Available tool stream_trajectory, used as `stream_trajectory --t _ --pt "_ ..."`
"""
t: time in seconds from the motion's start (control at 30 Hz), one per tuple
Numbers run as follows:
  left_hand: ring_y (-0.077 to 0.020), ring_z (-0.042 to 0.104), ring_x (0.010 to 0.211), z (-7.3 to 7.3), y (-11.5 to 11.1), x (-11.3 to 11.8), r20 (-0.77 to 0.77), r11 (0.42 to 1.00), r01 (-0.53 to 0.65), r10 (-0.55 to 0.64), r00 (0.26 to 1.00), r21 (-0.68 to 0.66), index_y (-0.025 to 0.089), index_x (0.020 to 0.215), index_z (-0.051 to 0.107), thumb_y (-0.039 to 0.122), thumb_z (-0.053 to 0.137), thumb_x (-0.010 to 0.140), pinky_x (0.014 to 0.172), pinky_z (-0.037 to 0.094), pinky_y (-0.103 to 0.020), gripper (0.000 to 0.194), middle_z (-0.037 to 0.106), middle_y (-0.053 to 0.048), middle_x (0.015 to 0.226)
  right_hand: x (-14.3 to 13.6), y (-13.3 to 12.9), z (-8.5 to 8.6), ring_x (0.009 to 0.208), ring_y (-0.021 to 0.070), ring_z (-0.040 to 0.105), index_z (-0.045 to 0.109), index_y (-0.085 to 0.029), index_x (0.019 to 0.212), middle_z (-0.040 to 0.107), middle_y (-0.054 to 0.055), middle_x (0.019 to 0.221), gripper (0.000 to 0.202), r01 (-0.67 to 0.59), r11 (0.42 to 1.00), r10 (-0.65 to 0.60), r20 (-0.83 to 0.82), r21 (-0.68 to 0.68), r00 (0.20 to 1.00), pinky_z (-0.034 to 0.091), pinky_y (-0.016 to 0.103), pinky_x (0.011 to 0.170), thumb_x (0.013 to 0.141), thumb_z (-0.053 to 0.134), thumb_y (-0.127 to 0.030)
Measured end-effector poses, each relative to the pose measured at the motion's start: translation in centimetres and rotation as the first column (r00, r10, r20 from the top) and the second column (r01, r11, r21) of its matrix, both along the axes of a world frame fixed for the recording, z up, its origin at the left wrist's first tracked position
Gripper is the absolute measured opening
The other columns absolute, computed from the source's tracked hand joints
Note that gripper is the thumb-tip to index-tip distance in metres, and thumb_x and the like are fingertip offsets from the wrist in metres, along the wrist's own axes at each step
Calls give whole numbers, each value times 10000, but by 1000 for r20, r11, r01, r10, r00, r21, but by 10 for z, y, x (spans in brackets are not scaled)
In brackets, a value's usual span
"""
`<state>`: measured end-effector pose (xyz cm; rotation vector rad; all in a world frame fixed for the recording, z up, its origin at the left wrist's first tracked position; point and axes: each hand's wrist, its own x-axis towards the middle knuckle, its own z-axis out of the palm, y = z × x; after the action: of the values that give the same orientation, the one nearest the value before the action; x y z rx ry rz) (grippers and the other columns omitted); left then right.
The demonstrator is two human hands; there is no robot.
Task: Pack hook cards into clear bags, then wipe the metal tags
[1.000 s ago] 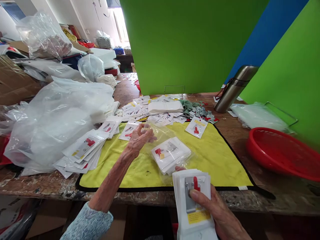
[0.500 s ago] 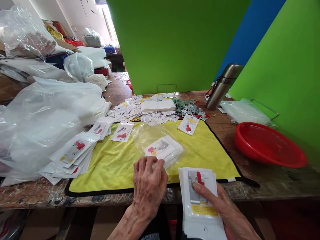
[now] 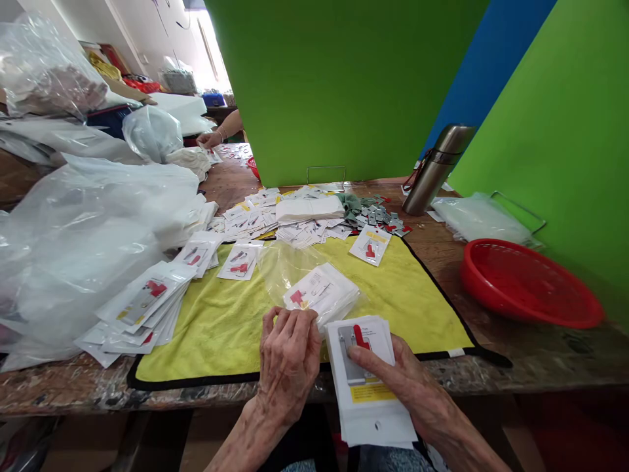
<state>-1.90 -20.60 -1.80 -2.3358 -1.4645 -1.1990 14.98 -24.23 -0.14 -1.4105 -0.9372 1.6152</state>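
My right hand (image 3: 417, 383) grips a stack of small printed packets (image 3: 366, 387), thumb on top, at the table's front edge. The top packet shows a red and grey part and a yellow band. Beside it, my left hand (image 3: 289, 357) is curled with its fingers closed on the near edge of a clear plastic bag (image 3: 282, 262). Inside that bag lies a pile of similar packets (image 3: 322, 288). The bag rests on a yellow cloth (image 3: 216, 334) with black edging. My left fingertips are partly hidden behind the hand.
Packets (image 3: 142, 301) are piled at left beside large plastic bags (image 3: 83, 223). Printed cards (image 3: 250, 219) and small metal parts (image 3: 378, 216) lie behind the cloth. A steel flask (image 3: 437, 170) and red basket (image 3: 531, 282) stand at right. Another person's hand (image 3: 211, 139) shows far left.
My right hand has brought the packet stack left and up, close to the bag. My left hand has shifted slightly at the bag's edge. Another person's hand has appeared in the background.
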Motion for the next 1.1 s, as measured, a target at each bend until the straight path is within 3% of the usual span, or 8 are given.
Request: stream_trajectory --t 0.1,0.27,0.5,0.7,0.93,1.1 --pt "-181 582 675 1 0 0 33 1000 13 -12 999 -12 213 844 532 118 453 866 747 438 -350 126 643 -6 707 1 1 -1 846 220 624 689 -170 960 710 38 887 408 -14 999 13 30 38 999 483 314 768 719 723 -497" --pt "-184 591 713 2 0 -1 64 999 18 -16 998 -29 208 854 550 112 467 872 751 433 -347 127 653 -12 734 7 3 2 779 191 629 697 -181 946 719 19 861 362 -141 988 138 50 58 989 490 282 705 715 747 -455" --pt "-184 585 754 -1 -2 -2 83 997 69 -65 994 -46 206 899 568 95 471 871 776 438 -361 150 667 -22 789 -4 0 10 762 191 676 698 -180 971 740 35 860 406 91 976 -140 -248 -200 959 525 293 727 642 820 -384" --pt "-170 577 779 -1 -2 -5 128 987 162 -158 979 -19 186 929 568 55 503 856 773 446 -342 164 670 -30 821 -15 3 -3 775 204 688 682 -161 1036 747 49 865 464 77 973 -154 -363 -219 919 527 315 764 640 823 -356" --pt "-166 568 805 -2 -2 -6 119 990 144 -143 983 -1 185 910 581 56 536 833 774 458 -354 157 654 -38 849 -7 -11 9 807 211 682 726 -174 937 751 53 909 416 229 949 -267 -167 -217 949 525 293 734 593 847 -372" --pt "-184 548 818 -2 -4 -1 156 993 112 -114 981 24 192 916 590 66 573 815 730 489 -353 163 594 -52 865 -7 -6 5 770 206 683 715 -168 962 753 46 845 429 154 967 -190 -168 -204 967 526 296 710 609 835 -380"
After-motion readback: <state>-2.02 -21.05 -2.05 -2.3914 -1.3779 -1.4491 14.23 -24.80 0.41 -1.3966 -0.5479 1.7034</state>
